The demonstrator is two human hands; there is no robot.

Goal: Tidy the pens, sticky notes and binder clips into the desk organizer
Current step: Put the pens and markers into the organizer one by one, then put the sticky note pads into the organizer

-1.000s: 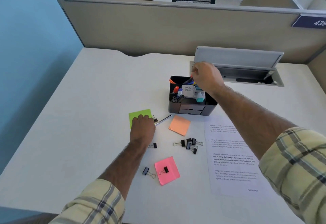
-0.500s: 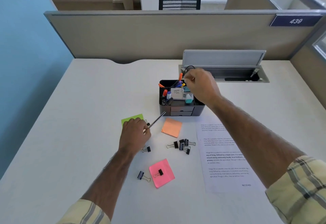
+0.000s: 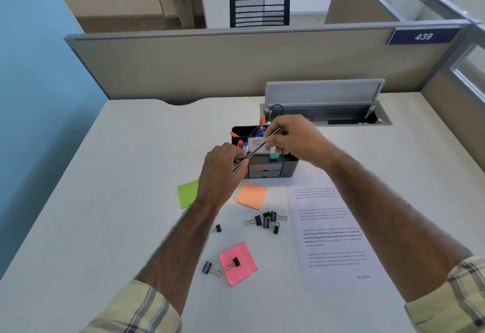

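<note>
Three sticky notes [image 3: 251, 195], one held pen [image 3: 256, 150] — eight binder clips [image 3: 266, 223] (roughly)

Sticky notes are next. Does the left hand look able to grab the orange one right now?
Probably not yet: the left hand grips the pen. Nothing covers the orange sticky note, so once freed, the way looks open.

We are holding a silver pen [image 3: 256, 149] at a slant between both hands. Our left hand [image 3: 223, 170] is gripping its lower end and our right hand [image 3: 296, 141] is pinching its upper end. The black desk organizer [image 3: 265, 172] is sitting just behind them, and binder clips [image 3: 267, 219] are lying between our forearms.
</note>
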